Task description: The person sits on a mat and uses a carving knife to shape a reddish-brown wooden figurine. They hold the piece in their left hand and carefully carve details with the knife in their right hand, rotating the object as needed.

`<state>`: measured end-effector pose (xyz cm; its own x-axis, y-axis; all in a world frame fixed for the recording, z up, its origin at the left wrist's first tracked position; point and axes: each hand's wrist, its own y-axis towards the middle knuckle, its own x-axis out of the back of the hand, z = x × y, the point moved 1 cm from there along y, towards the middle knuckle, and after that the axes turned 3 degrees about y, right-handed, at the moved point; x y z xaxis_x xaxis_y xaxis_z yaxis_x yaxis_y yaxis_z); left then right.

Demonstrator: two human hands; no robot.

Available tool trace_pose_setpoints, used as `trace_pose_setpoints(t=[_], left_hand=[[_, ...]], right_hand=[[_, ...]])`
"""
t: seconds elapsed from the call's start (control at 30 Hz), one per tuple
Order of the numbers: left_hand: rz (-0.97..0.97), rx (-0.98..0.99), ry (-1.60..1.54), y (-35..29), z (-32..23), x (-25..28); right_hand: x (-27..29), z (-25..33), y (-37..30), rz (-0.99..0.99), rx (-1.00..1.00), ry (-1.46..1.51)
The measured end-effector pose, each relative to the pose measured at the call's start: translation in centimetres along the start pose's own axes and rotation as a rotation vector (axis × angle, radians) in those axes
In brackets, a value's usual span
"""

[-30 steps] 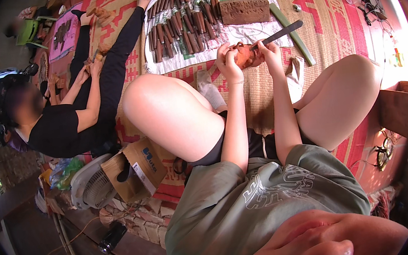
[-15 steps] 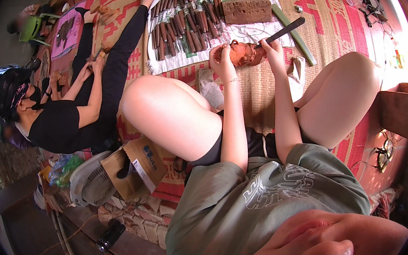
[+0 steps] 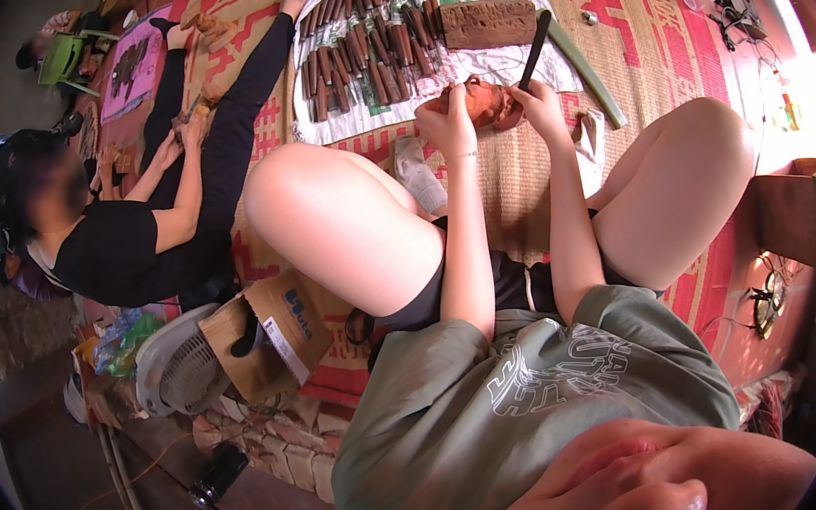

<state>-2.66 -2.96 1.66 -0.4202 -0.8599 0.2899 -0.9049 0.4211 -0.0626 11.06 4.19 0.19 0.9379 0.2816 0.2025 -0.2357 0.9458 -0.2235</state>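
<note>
A reddish-brown wood carving (image 3: pixel 484 102) is held out in front of my knees. My left hand (image 3: pixel 447 125) closes round its left side, thumb along the top. At its right side, my right hand (image 3: pixel 542 111) grips a long, flat, dark tool (image 3: pixel 537 47) that points up and away from me. The tool's working end is hidden at the carving, and its exact kind does not show. Beyond my hands a white cloth (image 3: pixel 323 129) bears several wood-handled carving tools (image 3: pixel 372 53) in rows, with a brown rectangular block (image 3: pixel 489 23) to their right.
A green strip (image 3: pixel 589 73) lies along the cloth's right edge on the patterned mat (image 3: pixel 642 57). To my left sits a co-worker (image 3: pixel 115 248) holding a carving. A cardboard box (image 3: pixel 271 336) and a fan (image 3: pixel 179 367) stand at near left, a wooden box (image 3: pixel 801 215) at right.
The dark tool in my right hand has swung from pointing far right to pointing nearly straight away from me. My left hand still holds the carving in about the same place.
</note>
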Motion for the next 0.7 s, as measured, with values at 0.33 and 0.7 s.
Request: trace_pose_setpoints(t=[0.33, 0.7], left_hand=[[-0.053, -0.017, -0.117, 0.9, 1.2, -0.1], [-0.142, -0.139, -0.136, 1.3, 1.8, 0.3]], right_hand=[[0.3, -0.8, 0.1, 0.135, -0.105, 0.026], [1.1, 0.9, -0.7, 0.222, -0.100, -0.348]])
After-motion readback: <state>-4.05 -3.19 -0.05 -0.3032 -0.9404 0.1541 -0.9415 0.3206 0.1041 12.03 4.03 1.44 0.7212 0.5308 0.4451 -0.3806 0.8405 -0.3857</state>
